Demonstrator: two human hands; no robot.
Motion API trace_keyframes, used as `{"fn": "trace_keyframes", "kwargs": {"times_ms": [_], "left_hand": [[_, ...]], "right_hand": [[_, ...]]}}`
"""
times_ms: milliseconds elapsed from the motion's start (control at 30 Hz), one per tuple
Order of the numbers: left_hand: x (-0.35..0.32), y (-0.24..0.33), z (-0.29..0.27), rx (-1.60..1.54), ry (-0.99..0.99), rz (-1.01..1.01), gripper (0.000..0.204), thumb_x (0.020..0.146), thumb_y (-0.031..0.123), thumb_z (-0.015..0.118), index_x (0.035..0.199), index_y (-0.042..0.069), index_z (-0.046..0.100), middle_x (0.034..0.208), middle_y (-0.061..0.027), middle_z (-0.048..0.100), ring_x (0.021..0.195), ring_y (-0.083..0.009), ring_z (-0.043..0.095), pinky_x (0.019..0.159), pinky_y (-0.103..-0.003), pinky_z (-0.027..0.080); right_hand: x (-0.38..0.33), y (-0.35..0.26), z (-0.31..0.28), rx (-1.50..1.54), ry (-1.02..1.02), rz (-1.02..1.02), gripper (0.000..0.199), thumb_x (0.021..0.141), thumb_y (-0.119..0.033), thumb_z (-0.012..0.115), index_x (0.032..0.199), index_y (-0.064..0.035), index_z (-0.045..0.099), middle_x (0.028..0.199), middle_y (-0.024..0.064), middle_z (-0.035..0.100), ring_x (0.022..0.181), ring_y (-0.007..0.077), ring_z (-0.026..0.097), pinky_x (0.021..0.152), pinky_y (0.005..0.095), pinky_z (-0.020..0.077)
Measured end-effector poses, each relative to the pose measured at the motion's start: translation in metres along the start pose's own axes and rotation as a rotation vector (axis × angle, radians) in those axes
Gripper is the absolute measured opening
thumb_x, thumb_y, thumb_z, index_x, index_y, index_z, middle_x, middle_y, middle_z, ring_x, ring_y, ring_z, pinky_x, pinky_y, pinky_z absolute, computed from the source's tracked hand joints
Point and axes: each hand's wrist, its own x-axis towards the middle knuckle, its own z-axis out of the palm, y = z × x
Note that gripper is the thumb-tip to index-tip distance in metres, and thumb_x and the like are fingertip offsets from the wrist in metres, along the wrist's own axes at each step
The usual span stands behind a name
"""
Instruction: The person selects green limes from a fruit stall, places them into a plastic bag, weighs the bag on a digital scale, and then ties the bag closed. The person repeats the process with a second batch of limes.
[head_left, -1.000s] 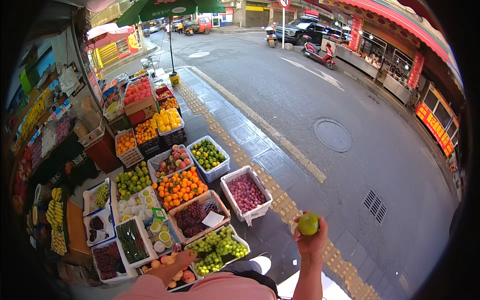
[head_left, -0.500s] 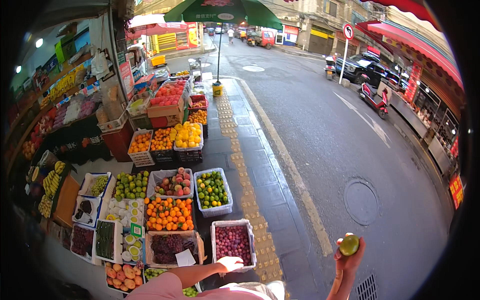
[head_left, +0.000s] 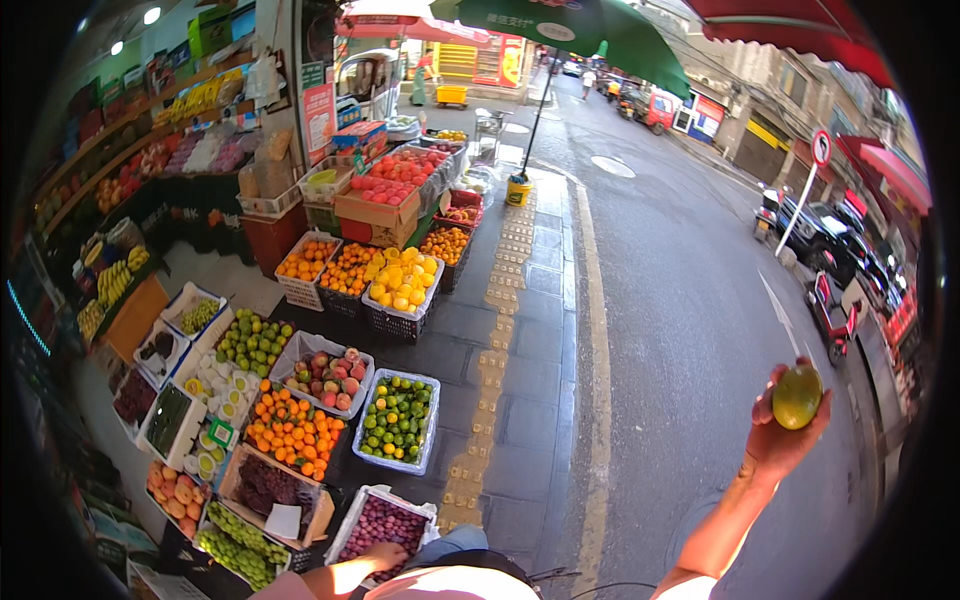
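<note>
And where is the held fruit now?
In the head view, the fruit is at the right, in the right hand, below the red scooter.

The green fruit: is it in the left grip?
No, the right grip holds the green fruit up, while the left grip is at the purple fruit.

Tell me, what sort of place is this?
It looks like a street-side fruit stall, probably part of the shop on the left. Orange citrus, peaches and purple fruit are set out in the open beside a road, near a large green umbrella.
</note>
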Motion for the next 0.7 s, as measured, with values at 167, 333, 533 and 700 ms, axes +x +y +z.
{"fn": "trace_keyframes", "kwargs": {"times_ms": [167,333,533,700], "left_hand": [[0.003,-0.040,0.007,-0.496,0.539,-1.162,0.036,0.091,0.034,0.051,0.102,0.006,0.071,0.104,-0.0184,0.069,0.095,-0.0311,0.068,0.080,-0.041,0.053],[0.105,-0.028,-0.008,-0.040,0.202,-0.874,0.028,0.092,0.024,0.052,0.109,0.010,0.070,0.108,-0.0176,0.068,0.097,-0.0326,0.067,0.080,-0.047,0.054],[0.273,0.099,-0.122,-0.574,0.668,-0.625,0.033,0.088,0.037,0.057,0.104,0.011,0.069,0.103,-0.0140,0.069,0.095,-0.0331,0.066,0.082,-0.043,0.052],[0.388,0.140,-0.259,-0.653,0.759,-0.571,0.037,0.088,0.039,0.060,0.108,0.009,0.068,0.095,-0.0116,0.071,0.088,-0.0260,0.068,0.079,-0.037,0.052]], "right_hand": [[0.110,0.188,0.044,-0.310,-0.719,0.532,0.062,0.086,-0.051,0.057,0.119,0.0008,0.053,0.094,0.0150,0.066,0.079,0.0192,0.064,0.069,0.0300,0.0520],[0.111,0.343,-0.028,-0.578,-0.885,1.338,0.042,0.095,-0.034,0.051,0.115,0.0014,0.057,0.087,0.0147,0.065,0.065,0.0207,0.062,0.051,0.0321,0.0486],[0.130,0.477,-0.029,-0.212,-0.575,1.404,0.046,0.092,-0.041,0.048,0.111,0.0008,0.054,0.090,0.0265,0.065,0.065,0.0292,0.061,0.051,0.0365,0.0485],[0.214,0.645,0.044,-0.069,-0.884,1.473,0.040,0.094,-0.031,0.046,0.118,0.0004,0.054,0.097,0.0189,0.064,0.074,0.0239,0.062,0.058,0.0328,0.0501]]}}
